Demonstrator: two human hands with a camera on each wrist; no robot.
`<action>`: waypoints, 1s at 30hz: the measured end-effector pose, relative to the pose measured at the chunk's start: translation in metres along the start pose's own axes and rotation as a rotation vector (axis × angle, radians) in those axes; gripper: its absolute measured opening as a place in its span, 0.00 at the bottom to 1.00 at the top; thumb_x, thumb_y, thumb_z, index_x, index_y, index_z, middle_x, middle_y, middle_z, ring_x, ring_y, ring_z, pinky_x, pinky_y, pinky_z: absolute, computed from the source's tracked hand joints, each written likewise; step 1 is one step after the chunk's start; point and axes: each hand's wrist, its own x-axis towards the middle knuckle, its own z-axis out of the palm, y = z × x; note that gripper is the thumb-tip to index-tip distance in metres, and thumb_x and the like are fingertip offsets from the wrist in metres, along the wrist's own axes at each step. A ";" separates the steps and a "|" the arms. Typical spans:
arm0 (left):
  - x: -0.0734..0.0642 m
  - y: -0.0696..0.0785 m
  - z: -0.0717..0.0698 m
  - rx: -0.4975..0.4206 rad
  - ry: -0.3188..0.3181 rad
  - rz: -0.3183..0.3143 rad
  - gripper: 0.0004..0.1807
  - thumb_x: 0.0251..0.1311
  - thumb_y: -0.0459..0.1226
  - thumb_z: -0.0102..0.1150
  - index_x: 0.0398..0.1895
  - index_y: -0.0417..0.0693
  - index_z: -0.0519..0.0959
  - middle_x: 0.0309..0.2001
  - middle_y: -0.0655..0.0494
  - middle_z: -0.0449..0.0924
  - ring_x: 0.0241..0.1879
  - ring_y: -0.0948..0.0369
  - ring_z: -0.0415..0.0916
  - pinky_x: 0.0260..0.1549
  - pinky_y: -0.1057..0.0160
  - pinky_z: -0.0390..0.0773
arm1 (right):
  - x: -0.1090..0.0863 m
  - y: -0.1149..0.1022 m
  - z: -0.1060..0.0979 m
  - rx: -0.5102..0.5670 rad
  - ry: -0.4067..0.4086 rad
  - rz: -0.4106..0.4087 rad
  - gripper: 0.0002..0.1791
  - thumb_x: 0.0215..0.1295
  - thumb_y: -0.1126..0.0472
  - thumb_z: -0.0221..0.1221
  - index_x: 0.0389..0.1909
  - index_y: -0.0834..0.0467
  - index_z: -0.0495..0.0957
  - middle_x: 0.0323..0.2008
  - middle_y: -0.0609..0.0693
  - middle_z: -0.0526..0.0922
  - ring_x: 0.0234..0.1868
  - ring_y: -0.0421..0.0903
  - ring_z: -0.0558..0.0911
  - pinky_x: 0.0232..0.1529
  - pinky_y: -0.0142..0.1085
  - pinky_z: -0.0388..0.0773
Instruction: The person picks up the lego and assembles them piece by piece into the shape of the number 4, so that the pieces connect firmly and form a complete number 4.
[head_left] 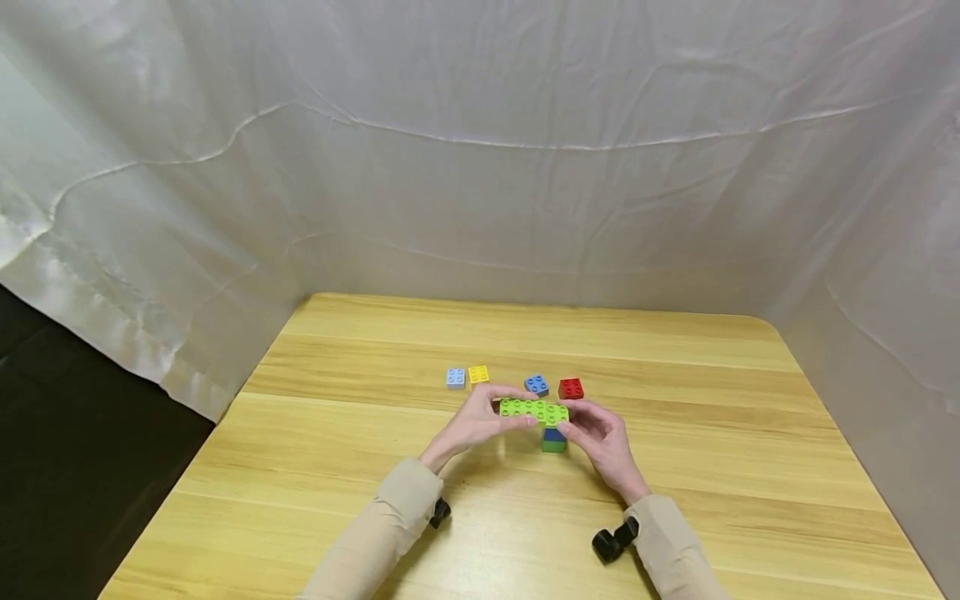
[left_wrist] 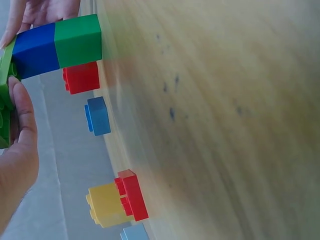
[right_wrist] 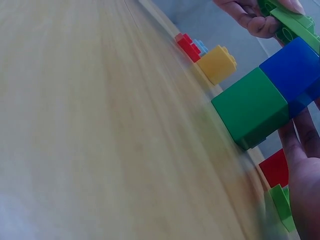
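My left hand (head_left: 474,419) pinches the left part of a long light green building brick (head_left: 525,408), thumb in front and fingers behind. At that brick's right end my right hand (head_left: 606,446) grips with thumb and fingers. Below the right end is a blue brick (right_wrist: 292,70), touching the light green one, and under that a green brick (left_wrist: 78,41), together an upright stack on the table. The light green brick's left part juts out past the stack over the table. In the right wrist view, right-hand fingers lie behind the blue brick.
Behind the hands on the wooden table (head_left: 315,467) are a light blue brick (head_left: 456,377), a yellow brick (head_left: 478,374), a medium blue brick (head_left: 536,384) and a red brick (head_left: 571,388). A thin red brick (left_wrist: 134,195) stands before the yellow one. Another light green brick (right_wrist: 283,206) lies beyond the right hand.
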 end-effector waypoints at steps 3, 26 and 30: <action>0.000 0.001 0.000 0.016 -0.001 0.004 0.22 0.60 0.38 0.70 0.57 0.43 0.82 0.57 0.41 0.82 0.40 0.64 0.76 0.40 0.66 0.79 | 0.000 -0.001 0.000 -0.002 -0.003 0.001 0.19 0.65 0.77 0.60 0.55 0.79 0.73 0.51 0.39 0.85 0.47 0.34 0.82 0.50 0.24 0.82; 0.002 0.002 0.001 0.030 0.015 -0.003 0.22 0.60 0.38 0.70 0.57 0.43 0.82 0.56 0.41 0.83 0.42 0.62 0.75 0.41 0.66 0.78 | 0.001 -0.003 0.000 -0.043 0.013 -0.012 0.18 0.64 0.76 0.61 0.54 0.78 0.74 0.51 0.39 0.84 0.49 0.34 0.82 0.52 0.24 0.82; 0.001 0.003 0.001 0.030 0.010 -0.005 0.22 0.59 0.38 0.71 0.57 0.44 0.82 0.54 0.42 0.83 0.37 0.63 0.76 0.37 0.67 0.78 | 0.001 -0.002 0.000 -0.038 0.012 -0.041 0.18 0.63 0.77 0.61 0.54 0.79 0.74 0.51 0.40 0.85 0.49 0.35 0.83 0.51 0.24 0.82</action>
